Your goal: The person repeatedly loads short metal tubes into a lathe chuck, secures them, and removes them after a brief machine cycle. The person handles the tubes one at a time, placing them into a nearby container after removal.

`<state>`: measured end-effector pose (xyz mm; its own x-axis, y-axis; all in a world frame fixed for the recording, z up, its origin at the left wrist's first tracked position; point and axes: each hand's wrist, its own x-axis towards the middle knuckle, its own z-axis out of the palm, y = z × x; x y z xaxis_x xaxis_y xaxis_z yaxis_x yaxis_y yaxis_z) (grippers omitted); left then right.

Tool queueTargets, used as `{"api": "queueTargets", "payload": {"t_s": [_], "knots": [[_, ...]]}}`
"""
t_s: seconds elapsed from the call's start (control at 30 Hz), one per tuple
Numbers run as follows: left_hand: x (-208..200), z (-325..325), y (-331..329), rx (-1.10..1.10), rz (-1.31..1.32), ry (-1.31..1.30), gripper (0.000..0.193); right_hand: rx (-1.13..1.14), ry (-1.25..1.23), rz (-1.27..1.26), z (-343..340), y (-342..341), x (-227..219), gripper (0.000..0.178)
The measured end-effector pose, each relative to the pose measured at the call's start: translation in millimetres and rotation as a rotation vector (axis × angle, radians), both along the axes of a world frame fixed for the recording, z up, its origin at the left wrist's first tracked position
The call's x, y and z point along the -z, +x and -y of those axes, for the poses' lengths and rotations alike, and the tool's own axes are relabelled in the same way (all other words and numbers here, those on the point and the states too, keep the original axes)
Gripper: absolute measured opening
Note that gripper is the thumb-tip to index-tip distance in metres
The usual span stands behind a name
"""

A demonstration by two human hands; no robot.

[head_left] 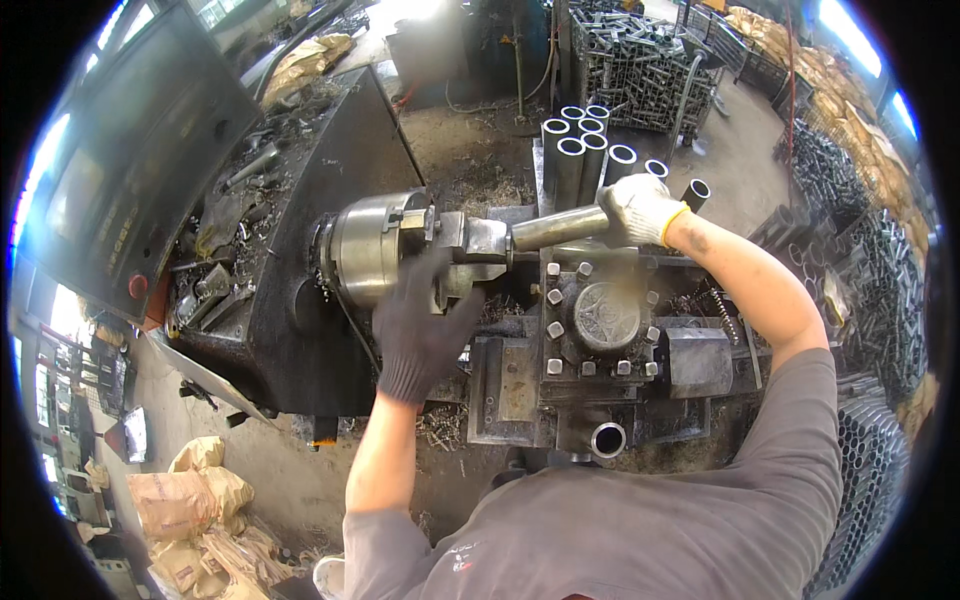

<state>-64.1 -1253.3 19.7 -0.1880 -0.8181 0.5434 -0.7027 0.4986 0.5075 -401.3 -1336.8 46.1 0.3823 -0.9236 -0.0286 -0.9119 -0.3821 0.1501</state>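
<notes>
My right hand (641, 208), in a white knit glove with a yellow cuff, is closed around the right end of a metal tube (558, 229). The tube lies nearly level, and its left end meets the jaws (480, 238) of a lathe chuck (368, 248). In a dark glove, my left hand (422, 325) is in front of the chuck with thumb and fingers apart. Nothing shows in its grasp; whether its fingertips touch the chuck I cannot tell. Below the tube sits a square, bolted tool post (604, 318).
Several upright tubes (571, 172) stand behind the tool post. Another tube end (607, 440) shows close to my body. Metal shavings and parts cover the machine top (225, 265) at left. A wire crate (640, 75) of parts stands behind; paper sacks (190, 500) lie at lower left.
</notes>
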Motion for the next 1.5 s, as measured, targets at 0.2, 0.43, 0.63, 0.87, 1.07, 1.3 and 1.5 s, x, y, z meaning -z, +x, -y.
{"api": "queueTargets", "payload": {"t_s": [0.2,0.43,0.63,0.87,1.07,1.3,1.5], "knots": [[188,-105,99,-0.159,-0.802,0.790,0.028,0.015,0.198,0.156,26,-31,81,0.037],[302,-181,260,-1.008,-1.596,0.337,0.047,-0.329,0.360,0.301,39,-50,126,0.032],[271,-186,312,-0.811,-1.683,0.414,0.057,-0.021,0.323,0.300,39,-38,133,0.027],[236,-172,308,-0.885,-1.745,0.596,0.050,0.001,0.693,0.270,49,-26,101,0.030],[225,-169,319,-0.890,-1.683,0.720,0.048,0.130,0.693,0.317,32,11,62,0.042],[254,-176,339,-0.857,-1.547,0.659,0.037,0.021,0.906,0.685,63,91,42,0.069],[281,-176,334,-0.818,-1.435,0.464,0.040,-0.039,0.364,-0.128,68,-13,127,0.046]]}}
